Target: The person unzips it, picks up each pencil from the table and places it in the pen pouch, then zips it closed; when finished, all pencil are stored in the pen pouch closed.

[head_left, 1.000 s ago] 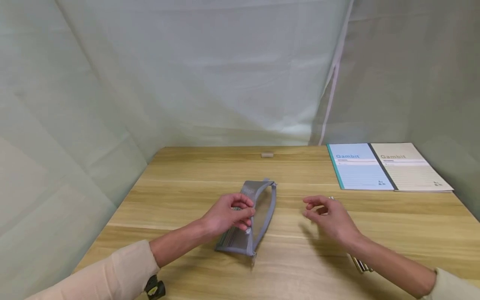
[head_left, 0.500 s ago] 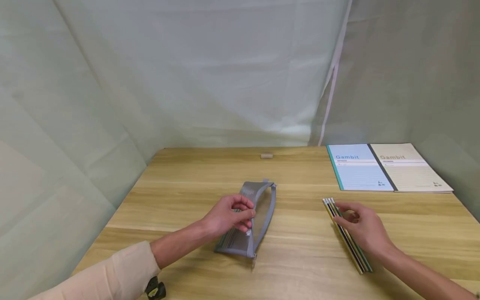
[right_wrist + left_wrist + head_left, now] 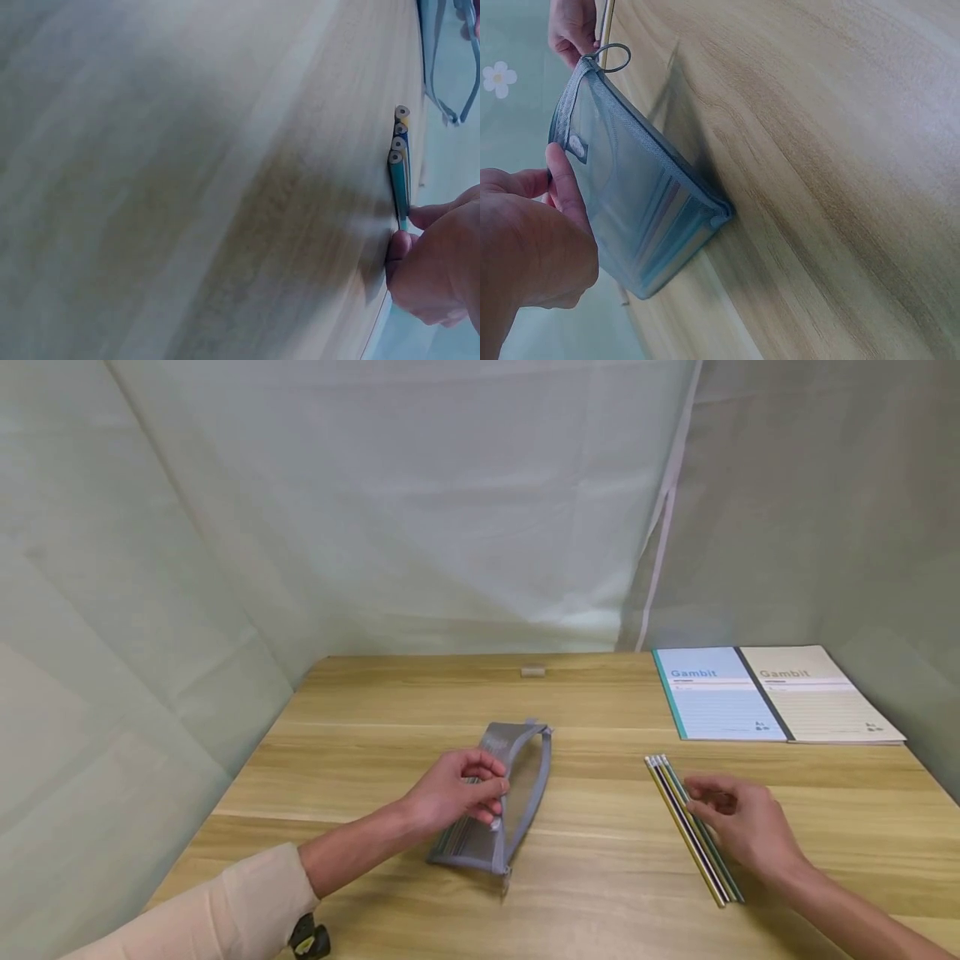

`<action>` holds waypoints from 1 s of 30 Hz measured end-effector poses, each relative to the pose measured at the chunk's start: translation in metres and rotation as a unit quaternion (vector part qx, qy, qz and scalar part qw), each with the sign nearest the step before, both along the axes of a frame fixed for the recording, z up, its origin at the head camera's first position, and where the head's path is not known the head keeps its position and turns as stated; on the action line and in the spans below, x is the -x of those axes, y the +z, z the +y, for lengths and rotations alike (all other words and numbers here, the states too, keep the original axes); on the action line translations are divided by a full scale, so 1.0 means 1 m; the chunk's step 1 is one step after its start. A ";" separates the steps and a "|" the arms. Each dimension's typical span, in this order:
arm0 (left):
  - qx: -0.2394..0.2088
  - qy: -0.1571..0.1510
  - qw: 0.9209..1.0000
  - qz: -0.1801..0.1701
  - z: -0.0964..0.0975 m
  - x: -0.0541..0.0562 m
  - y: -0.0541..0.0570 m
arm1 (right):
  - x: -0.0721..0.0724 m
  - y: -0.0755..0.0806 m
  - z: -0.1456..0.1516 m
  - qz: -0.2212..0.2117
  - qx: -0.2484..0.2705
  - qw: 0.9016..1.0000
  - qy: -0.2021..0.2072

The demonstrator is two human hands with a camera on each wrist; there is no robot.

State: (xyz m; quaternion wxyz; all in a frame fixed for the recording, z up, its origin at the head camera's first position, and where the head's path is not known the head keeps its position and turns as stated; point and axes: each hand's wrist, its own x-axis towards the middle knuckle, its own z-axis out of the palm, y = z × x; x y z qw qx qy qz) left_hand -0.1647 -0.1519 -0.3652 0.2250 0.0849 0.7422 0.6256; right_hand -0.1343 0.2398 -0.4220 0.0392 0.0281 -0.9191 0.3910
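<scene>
My left hand (image 3: 457, 789) pinches the near rim of a grey mesh pencil case (image 3: 525, 810) and keeps its long zip mouth spread. Through the mesh in the left wrist view, thin striped sticks (image 3: 660, 225) show inside the case. Several pencils (image 3: 686, 831) lie side by side on the table to the right, with white eraser ends pointing away. My right hand (image 3: 742, 822) is at their right side, thumb and forefinger pinching the green pencil (image 3: 397, 184) at the edge of the row. In the right wrist view the pencils' flat ends face the camera.
Two notebooks, one blue (image 3: 720, 693) and one cream (image 3: 817, 693), lie at the back right of the wooden table (image 3: 375, 710). A small grey block (image 3: 533, 671) rests near the back edge. Fabric walls (image 3: 450, 510) enclose the table.
My right hand has moved right, away from the case side, across the pencils to the green one at their right edge. My left hand and the pencil case stay put.
</scene>
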 end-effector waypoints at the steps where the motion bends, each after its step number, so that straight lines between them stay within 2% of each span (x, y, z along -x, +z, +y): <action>1: 0.001 -0.001 1.000 0.000 0.000 0.000 0.000 | 0.000 0.000 0.000 0.002 -0.002 1.000 0.002; 20: 0.007 0.001 1.000 -0.003 -0.001 -0.002 0.000 | -0.001 -0.005 -0.001 0.032 -0.022 0.999 -0.003; 30: 0.005 0.001 1.000 0.002 -0.001 -0.002 -0.001 | 0.003 -0.001 -0.001 0.011 -0.011 1.000 0.003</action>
